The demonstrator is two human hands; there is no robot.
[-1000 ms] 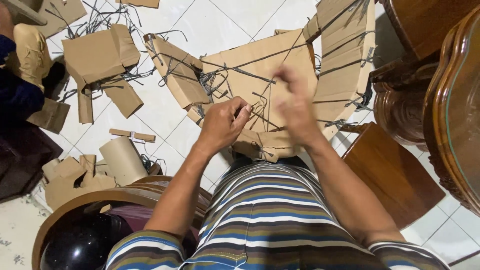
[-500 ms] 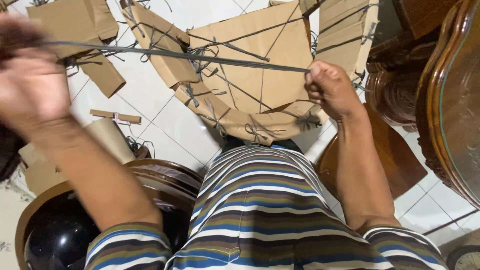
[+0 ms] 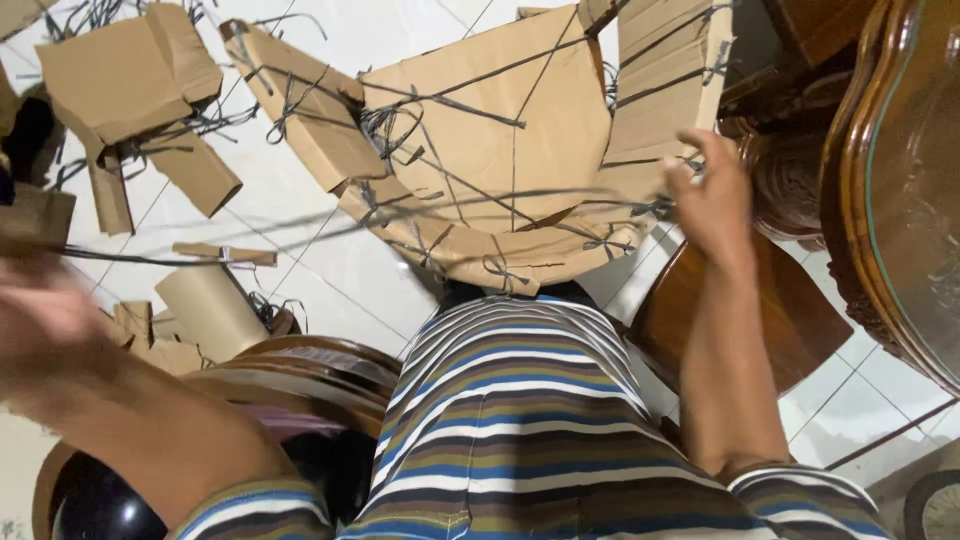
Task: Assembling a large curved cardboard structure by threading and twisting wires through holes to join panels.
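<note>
A flat bundle of brown cardboard [image 3: 500, 120], tied with dark plastic straps, lies on the white tiled floor in front of my knees. One long dark strap [image 3: 330, 224] stretches across it from hand to hand. My left hand [image 3: 40, 315] is a blur at the far left edge, closed around the strap's left end. My right hand [image 3: 712, 200] is raised at the bundle's right edge. It pinches the strap's other end, with its outer fingers loosely spread. My striped shirt [image 3: 500, 420] fills the lower middle.
Loose cardboard pieces [image 3: 120, 80] and strap offcuts litter the floor at upper left, with a cardboard roll [image 3: 205, 310] nearer me. A carved wooden table with a glass top [image 3: 900, 180] stands at right, a wooden stool [image 3: 745, 325] under my right arm, a round wooden rim [image 3: 300, 365] and black dome [image 3: 100, 505] at lower left.
My hands went from working together at the bundle's front edge to wide apart, drawing the strap out. My left hand swung far left and down; my right hand moved right.
</note>
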